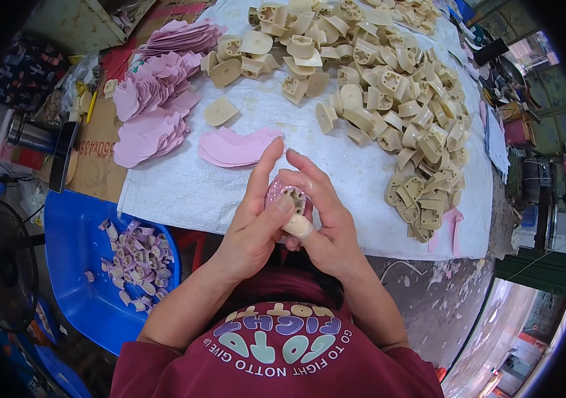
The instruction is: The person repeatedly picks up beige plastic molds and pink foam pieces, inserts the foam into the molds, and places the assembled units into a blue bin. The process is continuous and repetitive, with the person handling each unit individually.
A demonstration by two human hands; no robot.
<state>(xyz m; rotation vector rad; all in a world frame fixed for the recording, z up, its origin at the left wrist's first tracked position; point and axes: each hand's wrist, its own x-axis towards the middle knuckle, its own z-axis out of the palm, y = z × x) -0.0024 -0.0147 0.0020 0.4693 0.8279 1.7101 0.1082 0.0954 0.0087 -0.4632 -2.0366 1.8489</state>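
Note:
In front of my chest, both hands close round a small shoe heel [298,199] with its hollow, ribbed side facing up and pink glittery material on its outside. My left hand [246,232] has its thumb pressed at the hollow side. My right hand [333,229] curls its fingers over the far side, and a pale wrap [298,227] covers its thumb. Just beyond my fingers lies a small fanned stack of pink cut pieces [240,147]. A single bare beige heel [220,111] rests farther off on the white sheet.
A big heap of beige heels [422,99] covers the table's far and right side. Stacked pink pieces [153,99] lie at the left on cardboard. A blue basin [74,265] at lower left holds many pink-covered heels. The white sheet [163,189] covers the table; a fan [1,265] stands far left.

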